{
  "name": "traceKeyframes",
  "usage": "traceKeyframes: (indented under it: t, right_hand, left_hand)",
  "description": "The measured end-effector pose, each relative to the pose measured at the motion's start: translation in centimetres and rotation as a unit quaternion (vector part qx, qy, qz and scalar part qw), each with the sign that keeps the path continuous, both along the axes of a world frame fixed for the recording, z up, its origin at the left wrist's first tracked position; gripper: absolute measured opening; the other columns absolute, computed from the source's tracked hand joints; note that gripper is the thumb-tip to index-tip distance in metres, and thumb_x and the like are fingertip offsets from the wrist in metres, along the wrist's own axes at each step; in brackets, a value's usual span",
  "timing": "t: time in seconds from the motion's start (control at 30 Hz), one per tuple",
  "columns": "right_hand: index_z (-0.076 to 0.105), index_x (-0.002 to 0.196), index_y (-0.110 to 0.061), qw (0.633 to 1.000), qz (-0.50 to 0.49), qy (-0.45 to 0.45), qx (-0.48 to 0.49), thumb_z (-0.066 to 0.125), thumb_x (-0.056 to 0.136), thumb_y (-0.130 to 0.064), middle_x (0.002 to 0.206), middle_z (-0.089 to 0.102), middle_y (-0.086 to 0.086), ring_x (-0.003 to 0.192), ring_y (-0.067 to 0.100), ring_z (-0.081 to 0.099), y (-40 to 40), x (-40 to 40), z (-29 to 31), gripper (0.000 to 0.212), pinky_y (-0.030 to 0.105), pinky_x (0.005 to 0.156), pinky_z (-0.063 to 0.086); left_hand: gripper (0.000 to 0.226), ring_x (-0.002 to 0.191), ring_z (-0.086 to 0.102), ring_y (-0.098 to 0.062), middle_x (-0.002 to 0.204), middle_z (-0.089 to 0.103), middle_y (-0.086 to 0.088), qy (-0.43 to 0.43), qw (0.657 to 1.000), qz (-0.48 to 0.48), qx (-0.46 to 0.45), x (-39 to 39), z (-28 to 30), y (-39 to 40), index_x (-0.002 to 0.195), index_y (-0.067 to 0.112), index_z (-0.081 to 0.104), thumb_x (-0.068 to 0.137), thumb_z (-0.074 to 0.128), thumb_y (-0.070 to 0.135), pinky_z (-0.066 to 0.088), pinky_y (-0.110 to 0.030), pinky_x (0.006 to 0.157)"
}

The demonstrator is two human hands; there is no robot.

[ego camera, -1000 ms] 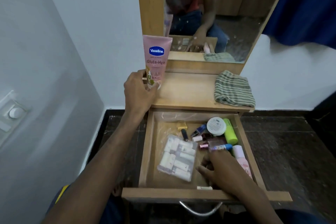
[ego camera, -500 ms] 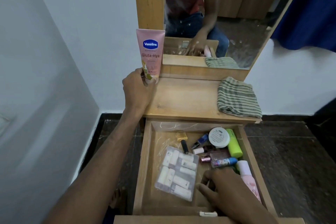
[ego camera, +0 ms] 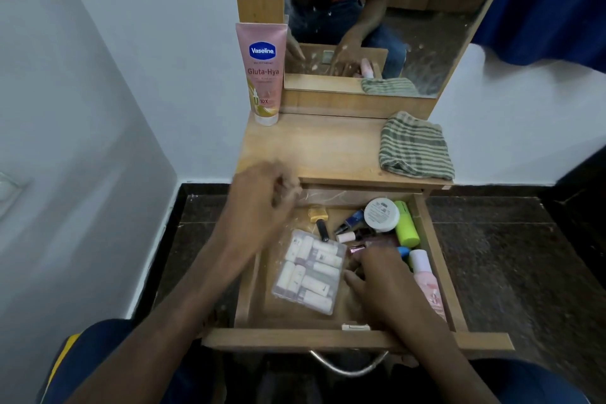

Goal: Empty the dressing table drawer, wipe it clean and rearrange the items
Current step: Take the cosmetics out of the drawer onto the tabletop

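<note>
Wooden dressing table top [ego camera: 328, 147] carries the pink tube [ego camera: 263, 74] upright, far left — drawer [ego camera: 357, 339] open below. Left hand [ego camera: 259, 203] blurred, loosely curled, empty; right hand [ego camera: 383, 285] lies among bottles — grip unclear.

Drawer [ego camera: 328, 339] pulled open. My left hand [ego camera: 259, 203] is blurred above its far-left corner, fingers loosely curled, holding nothing. My right hand [ego camera: 377, 285] is down inside, among small bottles just right of the plastic packet [ego camera: 310, 272]. Vaseline tube [ego camera: 264, 72] upright at the bench [ego camera: 314, 151] far-left; striped cloth [ego camera: 414, 146] on the right.
</note>
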State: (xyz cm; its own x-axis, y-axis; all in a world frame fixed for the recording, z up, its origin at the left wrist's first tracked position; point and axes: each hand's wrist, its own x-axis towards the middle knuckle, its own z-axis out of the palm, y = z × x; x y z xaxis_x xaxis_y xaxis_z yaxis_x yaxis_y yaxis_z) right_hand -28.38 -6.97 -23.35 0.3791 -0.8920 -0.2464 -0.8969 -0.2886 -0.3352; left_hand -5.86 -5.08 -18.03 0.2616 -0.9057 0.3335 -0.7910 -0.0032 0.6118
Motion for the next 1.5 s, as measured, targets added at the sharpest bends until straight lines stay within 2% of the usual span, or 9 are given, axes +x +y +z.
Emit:
traceKeyframes:
  t: [0.07, 0.23, 0.47, 0.63, 0.8, 1.0, 1.1, 1.27, 1.5]
  right_hand:
    - [0.074, 0.095, -0.023, 1.0, -0.009, -0.011, 0.018, 0.069, 0.098, -0.037, 0.08, 0.067, -0.007, 0.079, 0.01, 0.065, 0.2, 0.5, -0.2, 0.015, 0.027, 0.072, 0.051]
    - [0.068, 0.091, -0.025, 0.999, -0.003, -0.013, 0.038, 0.069, 0.099, -0.034, 0.084, 0.071, -0.006, 0.084, 0.011, 0.067, 0.4, 0.5, 0.3, 0.011, 0.026, 0.073, 0.048]
    - [0.07, 0.098, -0.022, 0.983, -0.013, -0.099, 0.153, 0.073, 0.098, -0.024, 0.079, 0.077, -0.005, 0.069, 0.004, 0.076, 0.3, 0.0, 0.1, 0.004, 0.026, 0.072, 0.063]
    - [0.072, 0.1, -0.01, 0.951, -0.086, -0.155, 0.252, 0.071, 0.1, -0.03, 0.083, 0.082, 0.004, 0.076, 0.015, 0.08, -0.1, -0.6, 0.4, 0.021, 0.038, 0.083, 0.066]
    - [0.069, 0.108, -0.004, 0.896, -0.125, -0.301, 0.303, 0.067, 0.102, -0.037, 0.087, 0.081, 0.013, 0.071, 0.02, 0.078, 0.0, -0.7, 0.4, 0.033, 0.029, 0.063, 0.062]
    - [0.067, 0.118, -0.015, 0.864, -0.144, -0.461, 0.145, 0.08, 0.092, -0.026, 0.098, 0.08, 0.01, 0.083, 0.026, 0.078, -0.1, -0.8, 0.8, 0.03, 0.035, 0.069, 0.063]
    - [0.071, 0.125, -0.028, 0.893, -0.069, -0.444, 0.02, 0.077, 0.095, -0.021, 0.102, 0.08, -0.006, 0.085, 0.019, 0.078, -0.3, -1.0, 1.6, 0.031, 0.039, 0.07, 0.066]
    - [0.077, 0.119, -0.029, 0.928, 0.021, -0.371, -0.006, 0.075, 0.097, -0.031, 0.103, 0.08, -0.011, 0.085, 0.016, 0.077, -2.3, -0.9, 3.2, 0.022, 0.047, 0.076, 0.064]
    - [0.074, 0.12, -0.016, 0.86, -0.079, -0.503, 0.023, 0.079, 0.091, -0.035, 0.099, 0.08, -0.004, 0.087, 0.008, 0.073, -7.8, 0.9, 5.9, 0.035, 0.026, 0.074, 0.056]
  left_hand:
    - [0.015, 0.087, 0.064, 0.002, 0.101, 0.067, 0.015, 0.014, 0.987, -0.045, 0.152, -2.0, -1.5, 1.2, 0.11, 0.03, 0.071, 0.098, 0.073, 0.022, 0.05, -0.008, 0.071]
    - [0.026, 0.11, 0.065, -0.021, 0.128, 0.064, -0.007, -0.141, 0.942, -0.04, 0.301, -4.8, -4.8, 3.0, 0.129, 0.013, 0.065, 0.104, 0.063, 0.021, 0.051, -0.03, 0.09]
    - [0.033, 0.117, 0.063, -0.024, 0.131, 0.062, -0.01, -0.122, 0.939, -0.035, 0.321, -4.4, -4.9, 3.0, 0.132, 0.011, 0.062, 0.105, 0.063, 0.029, 0.047, -0.028, 0.089]
    - [0.022, 0.097, 0.065, -0.018, 0.113, 0.065, -0.004, -0.041, 0.937, -0.052, 0.344, -2.9, -4.3, 2.8, 0.111, 0.017, 0.065, 0.103, 0.064, 0.037, 0.052, -0.029, 0.076]
    - [0.017, 0.073, 0.063, -0.001, 0.086, 0.065, 0.008, 0.028, 0.957, -0.095, 0.271, -1.5, -1.9, 2.9, 0.096, 0.023, 0.057, 0.11, 0.052, 0.032, 0.043, -0.014, 0.052]
    - [0.022, 0.083, 0.075, -0.005, 0.092, 0.079, 0.009, 0.171, 0.963, -0.145, 0.153, 0.9, -1.0, 2.8, 0.102, 0.028, 0.076, 0.105, 0.059, 0.042, 0.056, -0.028, 0.072]
    - [0.015, 0.074, 0.072, 0.002, 0.082, 0.077, 0.018, 0.188, 0.966, -0.147, 0.102, 0.7, -1.1, 2.2, 0.099, 0.033, 0.077, 0.103, 0.064, 0.04, 0.046, -0.011, 0.061]
    - [0.016, 0.083, 0.075, -0.002, 0.088, 0.08, 0.017, 0.257, 0.964, -0.073, -0.012, -0.4, 0.2, 0.3, 0.095, 0.026, 0.084, 0.09, 0.08, 0.041, 0.057, -0.021, 0.072]
    - [0.039, 0.094, 0.077, -0.019, 0.101, 0.08, 0.003, 0.392, 0.899, 0.05, -0.189, 0.4, -0.3, -2.8, 0.109, 0.024, 0.079, 0.103, 0.058, 0.056, 0.063, -0.035, 0.081]
